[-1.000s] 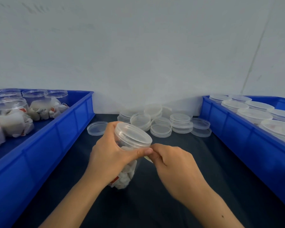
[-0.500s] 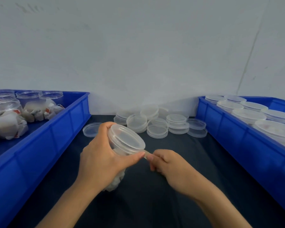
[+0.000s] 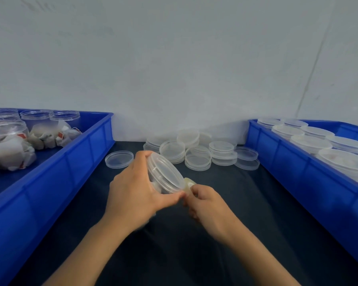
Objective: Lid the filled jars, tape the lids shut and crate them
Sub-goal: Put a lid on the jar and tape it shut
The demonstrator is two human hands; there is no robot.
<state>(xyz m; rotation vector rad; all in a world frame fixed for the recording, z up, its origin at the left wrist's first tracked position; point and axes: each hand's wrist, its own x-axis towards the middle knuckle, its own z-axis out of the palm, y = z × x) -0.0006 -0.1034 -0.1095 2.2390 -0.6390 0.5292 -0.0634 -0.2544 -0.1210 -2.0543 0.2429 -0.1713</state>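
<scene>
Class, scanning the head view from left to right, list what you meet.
Left blue crate of unlidded filled jars → left hand gripping the lidded jar → right hand pinching tape → right blue crate of lidded jars.

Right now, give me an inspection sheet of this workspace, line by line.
Surface: dark cloth-covered table, wrinkled near the hands.
Job's things: lidded jar tilted, held off the table; tape strip at the lid's edge; open filled jars in the left blue crate; lidded jars in the right blue crate.
Clutter: loose clear lids stacked by the wall.
Grippers: left hand grips the jar; right hand pinches the tape with its fingers.
Cables: nothing seen.
Surroundings: plain pale wall.
</scene>
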